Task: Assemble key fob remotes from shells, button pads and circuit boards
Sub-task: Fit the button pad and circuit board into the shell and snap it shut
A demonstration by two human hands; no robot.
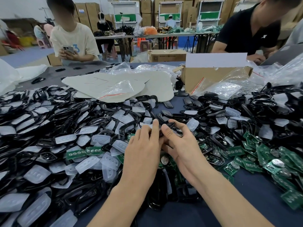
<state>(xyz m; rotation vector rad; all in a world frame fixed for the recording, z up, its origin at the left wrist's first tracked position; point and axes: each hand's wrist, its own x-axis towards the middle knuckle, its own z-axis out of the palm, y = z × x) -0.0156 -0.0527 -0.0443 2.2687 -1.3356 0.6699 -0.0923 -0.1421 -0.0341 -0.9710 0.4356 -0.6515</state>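
My left hand (142,145) and right hand (180,143) meet over a dark table (246,190), well in front of the open cardboard box (211,76), on my side of it. Both hands pinch one black shell (166,127) between thumbs and fingertips. Clear button pads (65,138) lie mixed with loose shells (265,102) in heaps front-left and front-right of the box. Green circuit boards (246,163) lie front-right of it, near my right hand.

Far left of me a person in a cream shirt (73,38) held a phone (68,49); far right sat a person in a black shirt (249,30). Between them lay white foam sheets (105,84), clear bags (229,89) and a cardboard box (211,74).
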